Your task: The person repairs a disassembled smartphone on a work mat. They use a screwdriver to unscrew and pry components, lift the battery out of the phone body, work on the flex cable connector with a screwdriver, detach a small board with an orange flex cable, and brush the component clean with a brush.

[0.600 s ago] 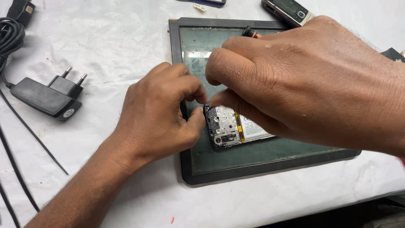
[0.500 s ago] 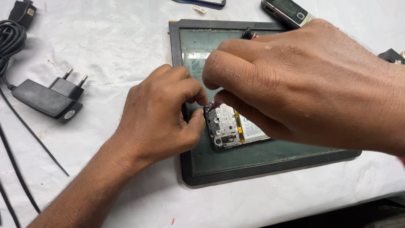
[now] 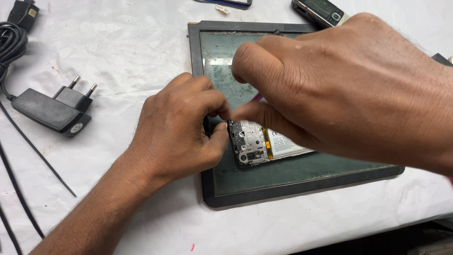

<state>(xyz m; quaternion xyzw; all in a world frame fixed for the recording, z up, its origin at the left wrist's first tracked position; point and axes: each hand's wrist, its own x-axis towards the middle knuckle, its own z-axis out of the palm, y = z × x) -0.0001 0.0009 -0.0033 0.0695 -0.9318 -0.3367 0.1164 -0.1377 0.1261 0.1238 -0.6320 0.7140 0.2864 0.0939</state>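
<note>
Against the picture from half a second ago, little has changed: both hands keep their places over the opened phone, and the right hand (image 3: 349,89) has only shifted slightly, its curled fingers still bunched above the device.

The opened mobile phone with its back cover off, showing a silver circuit board and a pale battery (image 3: 262,141), lies on a dark grey rectangular work mat with a raised rim (image 3: 302,182), near the mat's lower left part. The left hand (image 3: 181,130) is nearly closed, pinching the phone's left end between thumb and bent fingers. The right hand is closed to a tight pinch, thumb and forefinger meeting just above the circuit board; a sliver of something pinkish shows between them, but whether it grips a tool I cannot tell.

The mat rests on a desk covered with white crumpled sheeting (image 3: 118,52). To the left lies a black two-pin plug charger (image 3: 54,108) with its black cable (image 3: 12,47). An old keypad phone with a dark body (image 3: 323,10) lies beyond the mat's top edge.
</note>
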